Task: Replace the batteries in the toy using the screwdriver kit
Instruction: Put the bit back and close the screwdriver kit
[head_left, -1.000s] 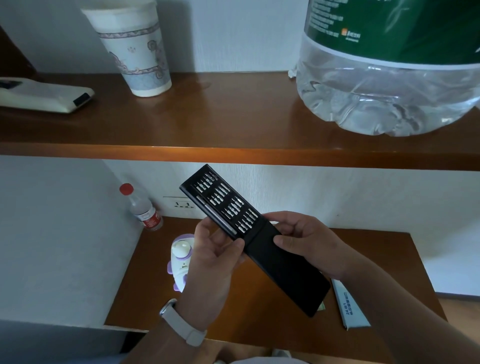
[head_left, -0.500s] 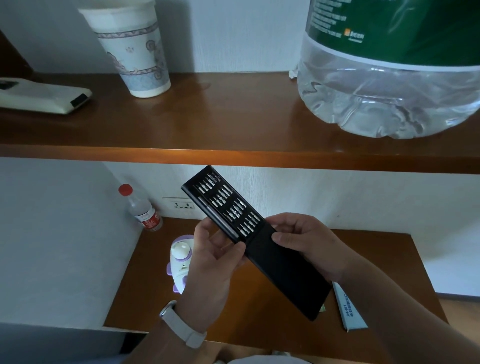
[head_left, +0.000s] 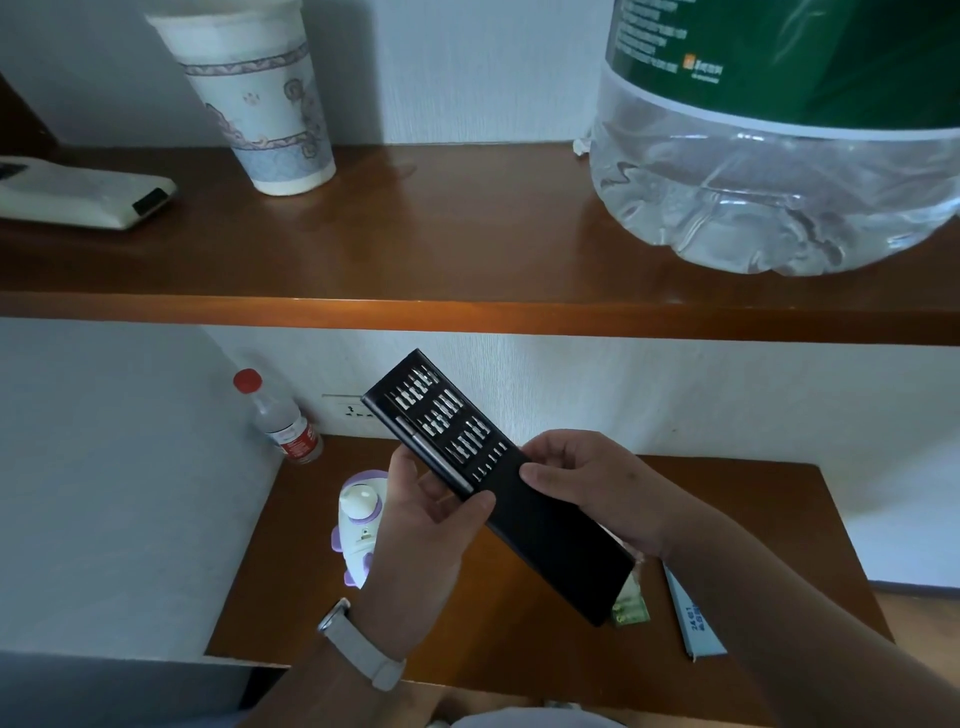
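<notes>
I hold the black screwdriver kit slanted in the air above the low wooden table. Its inner tray is slid out toward the upper left, showing rows of silver bits and a dark driver handle. My left hand grips the tray's lower edge, thumb pressed near the handle. My right hand clasps the black outer sleeve from the right. The white and purple toy lies on the table below my left hand, partly hidden. A small green battery pack peeks out under the kit's lower end.
A wooden shelf crosses above, carrying a paper cup, a white remote-like device and a big water jug. On the table stand a small red-capped bottle by the wall socket and a pale blue box at right.
The kit has hardly moved. My left thumb has slid slightly along the tray's edge, and the view has shifted a little.
</notes>
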